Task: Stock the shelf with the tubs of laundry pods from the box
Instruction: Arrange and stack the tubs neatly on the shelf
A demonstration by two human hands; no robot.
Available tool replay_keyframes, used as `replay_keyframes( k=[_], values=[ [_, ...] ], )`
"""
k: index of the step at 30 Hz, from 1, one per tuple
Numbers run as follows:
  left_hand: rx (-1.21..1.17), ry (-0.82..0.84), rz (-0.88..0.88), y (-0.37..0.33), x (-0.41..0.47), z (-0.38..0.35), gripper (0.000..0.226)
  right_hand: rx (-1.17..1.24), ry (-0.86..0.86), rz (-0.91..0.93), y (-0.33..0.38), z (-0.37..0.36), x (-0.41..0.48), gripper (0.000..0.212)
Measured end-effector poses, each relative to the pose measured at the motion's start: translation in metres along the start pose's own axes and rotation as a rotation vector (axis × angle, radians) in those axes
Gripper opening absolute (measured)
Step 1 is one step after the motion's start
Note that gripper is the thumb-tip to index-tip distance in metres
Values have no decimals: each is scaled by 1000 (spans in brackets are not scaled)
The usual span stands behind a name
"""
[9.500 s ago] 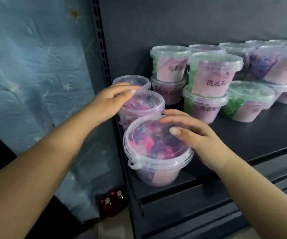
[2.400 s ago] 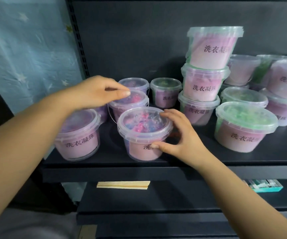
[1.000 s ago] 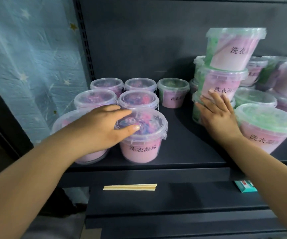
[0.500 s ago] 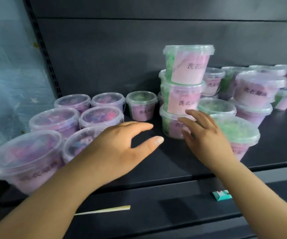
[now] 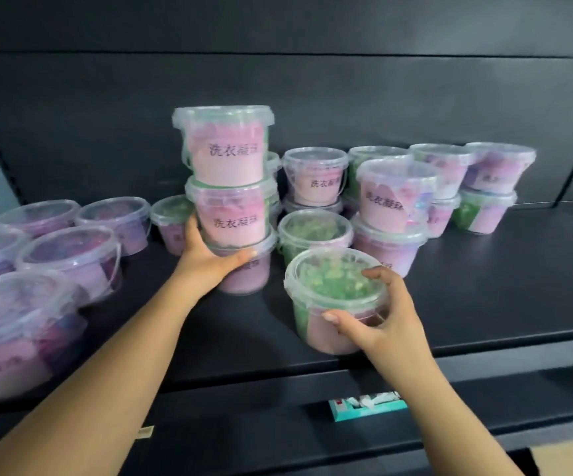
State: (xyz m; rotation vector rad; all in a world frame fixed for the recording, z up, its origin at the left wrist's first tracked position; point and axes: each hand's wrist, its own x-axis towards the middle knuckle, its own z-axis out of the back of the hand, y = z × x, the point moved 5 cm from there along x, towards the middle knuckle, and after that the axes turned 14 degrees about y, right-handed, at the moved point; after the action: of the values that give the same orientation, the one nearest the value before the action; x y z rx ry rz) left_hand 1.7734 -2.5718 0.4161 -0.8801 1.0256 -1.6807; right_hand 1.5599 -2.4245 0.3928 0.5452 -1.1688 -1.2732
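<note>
The left hand [image 5: 206, 261] grasps the bottom tub [image 5: 249, 274] of a three-high stack [image 5: 233, 214] at centre frame. The right hand [image 5: 384, 324] curls round a green tub [image 5: 304, 317] at lower centre, near the front edge of the shelf [image 5: 484, 286]. Sliding that base tub could topple the two above, since nothing steadies them. Each tub is clear plastic with a snap lid [image 5: 223, 113], a pink label [image 5: 232, 166] and purple or green pods [image 5: 333, 274] inside.

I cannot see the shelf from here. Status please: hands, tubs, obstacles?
Left hand grips bottom tub of stack. Right hand grips front green tub near shelf edge. Second green tub close behind it.
</note>
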Motion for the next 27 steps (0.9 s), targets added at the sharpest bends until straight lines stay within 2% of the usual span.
replay_keyframes(
  k=[3, 6, 8, 10, 11, 12, 16, 22, 25, 27],
  values=[
    [-42, -50, -60, 0, -6, 2, 110, 69, -23, -41, -11, 24, -6, 77],
    [-7, -17, -85, -4, -24, 3, 108, 110, -114, -64, -19, 53, -13, 80],
    [1, 61, -72, -8, -42, -3, 123, 104, -181, -78, -23, 71, -16, 82],
    [-15, 142, -68, -15, -58, -9, 146, 57, -238, -107, -28, 86, -17, 108],
    [-39, 179, -76, -18, -62, -13, 148, 40, -261, -124, -31, 92, -17, 120],
    [-58, 214, -88, -20, -64, -18, 144, 34, -290, -138, -35, 98, -16, 122],
    [-83, 338, -128, -28, -68, -45, 132, -64, -406, -200, -47, 129, -10, 99],
    [-122, 483, -191, -50, -58, -97, 128, -110, -475, -329, -69, 177, 11, 102],
    [-109, 546, -206, -64, -45, -134, 144, -121, -505, -388, -76, 203, 15, 104],
    [-84, 578, -208, -74, -40, -158, 133, -116, -481, -445, -82, 217, 17, 104]
  ],
)
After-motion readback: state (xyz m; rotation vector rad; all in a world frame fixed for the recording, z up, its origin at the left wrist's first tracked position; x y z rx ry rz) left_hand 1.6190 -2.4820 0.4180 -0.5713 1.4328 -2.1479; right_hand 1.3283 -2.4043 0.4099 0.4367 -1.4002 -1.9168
